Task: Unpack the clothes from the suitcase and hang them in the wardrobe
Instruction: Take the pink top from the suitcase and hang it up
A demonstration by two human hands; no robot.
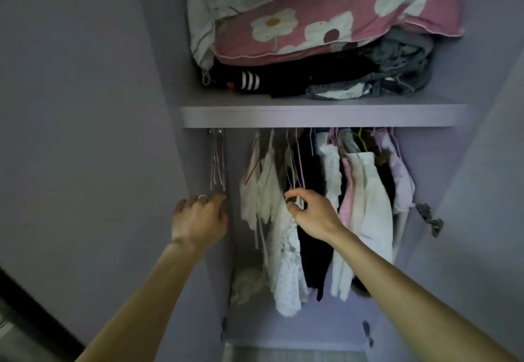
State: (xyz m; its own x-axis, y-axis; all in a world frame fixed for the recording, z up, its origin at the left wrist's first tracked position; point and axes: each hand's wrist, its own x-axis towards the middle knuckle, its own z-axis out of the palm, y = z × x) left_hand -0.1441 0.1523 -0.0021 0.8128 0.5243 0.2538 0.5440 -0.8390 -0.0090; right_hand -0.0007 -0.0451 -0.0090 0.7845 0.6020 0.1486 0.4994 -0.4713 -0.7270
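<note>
Both hands are reaching into the open wardrobe (482,163), below its shelf (323,116). The left hand (198,219), wearing a ring, is loosely open with its fingers curled near the lower ends of a cluster of empty wire hangers (218,160) hanging at the far left of the rail; it is not closed on them. The right hand (312,211) is pinching thumb and fingertips at the bottom of a thin hanger among the hanging clothes (360,205), though whether it is actually gripping wire or cloth is hard to tell.

The suitcase is not in view, and neither hand is carrying a garment from it. The clothes already on the rail are sitting packed together towards the middle and right: white lacy pieces, a black one, pale pink ones. A floral cushion (340,21) is lying on folded clothes on the shelf above.

The garments look light, soft and floppy, so they will probably be sliding off thin wire easily; taking them by the shoulders or neckline seems wisest. The empty hangers look stiff, light and prone to tangling, best lifted by the hook.
</note>
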